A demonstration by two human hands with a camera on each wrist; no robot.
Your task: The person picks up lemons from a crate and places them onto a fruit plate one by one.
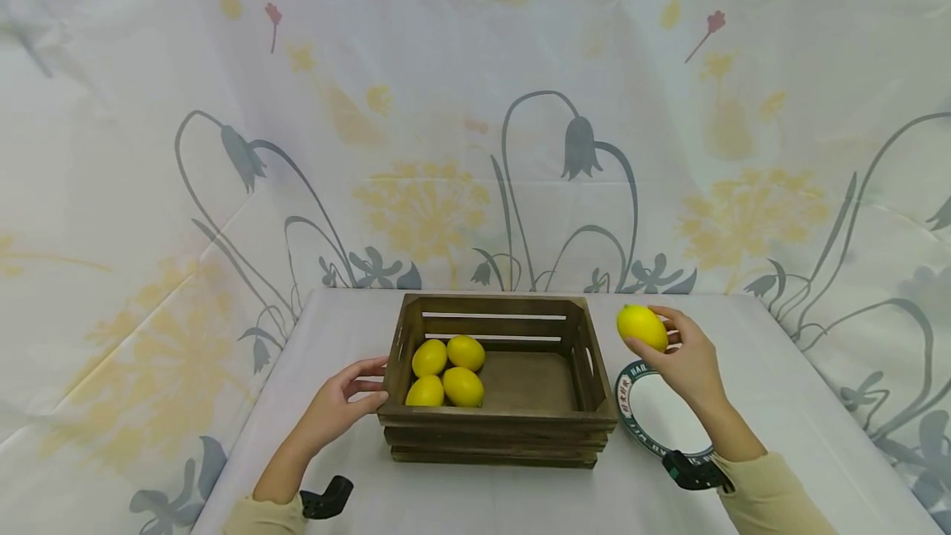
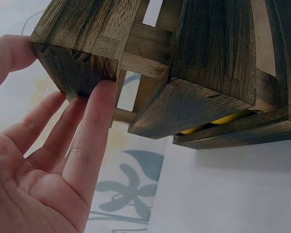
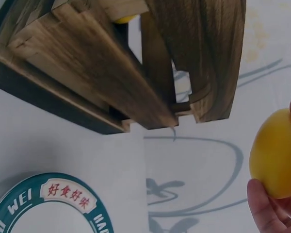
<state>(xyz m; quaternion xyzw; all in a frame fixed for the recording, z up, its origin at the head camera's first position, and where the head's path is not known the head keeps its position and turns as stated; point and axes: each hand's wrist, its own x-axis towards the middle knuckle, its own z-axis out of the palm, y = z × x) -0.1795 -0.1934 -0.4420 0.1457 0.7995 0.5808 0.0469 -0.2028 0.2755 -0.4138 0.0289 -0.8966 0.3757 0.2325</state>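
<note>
A brown slatted wooden crate [image 1: 494, 436] stands on the table with several yellow lemons [image 1: 463, 387] in its left half. My left hand [image 1: 343, 404] holds the crate at its left end, thumb at the near corner and fingers against the side. The left wrist view shows these fingertips [image 2: 105, 92] on the wood. To the right of the crate, my right hand [image 1: 687, 357] pinches one lemon [image 1: 641, 327] between thumb and fingers, raised above the far side of a round plate [image 1: 627, 415]. In the right wrist view this lemon [image 3: 277, 153] is clear of the crate.
The plate, white with a green lettered rim [image 3: 26, 191], lies close to the crate's right side, partly hidden by my right forearm. A white cloth covers the table [image 1: 773, 353]. A flower-printed curtain [image 1: 475, 147] hangs behind and at both sides.
</note>
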